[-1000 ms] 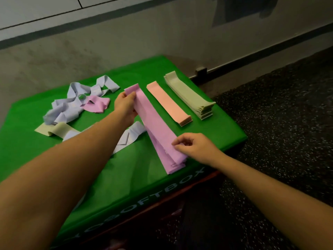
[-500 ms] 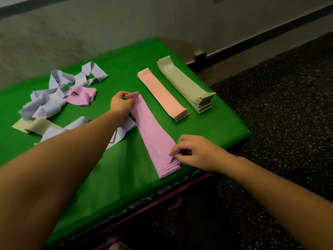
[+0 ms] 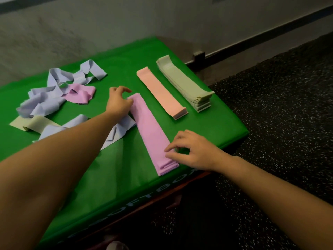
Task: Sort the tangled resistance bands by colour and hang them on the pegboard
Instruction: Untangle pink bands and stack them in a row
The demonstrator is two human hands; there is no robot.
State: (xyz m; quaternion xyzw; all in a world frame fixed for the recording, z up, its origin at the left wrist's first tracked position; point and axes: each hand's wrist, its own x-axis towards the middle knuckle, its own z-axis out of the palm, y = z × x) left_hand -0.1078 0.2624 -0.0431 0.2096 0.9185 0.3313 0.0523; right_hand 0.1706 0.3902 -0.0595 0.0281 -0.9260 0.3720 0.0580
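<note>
Table (image 3: 126,56) in green carries three sorted stacks: sage bands (image 3: 182,83), peach bands (image 3: 160,92) and the purple stack (image 3: 153,132), which now lies flat near the front edge, its far end no longer pinched and lifted. That colour looks nearly settled; the tangled lilac bands (image 3: 45,98) with one purple band (image 3: 81,94) remain, and no pegboard shows. Left hand (image 3: 118,101) hovers loosely curled, touching the stack's far end, holding nothing. Right hand (image 3: 191,150) rests relaxed fingertips on the near end.

Looks like a gym: speckled rubber floor (image 3: 288,141), resistance bands (image 3: 153,130) on green-covered table (image 3: 126,177), bare wall (image 3: 126,24).
</note>
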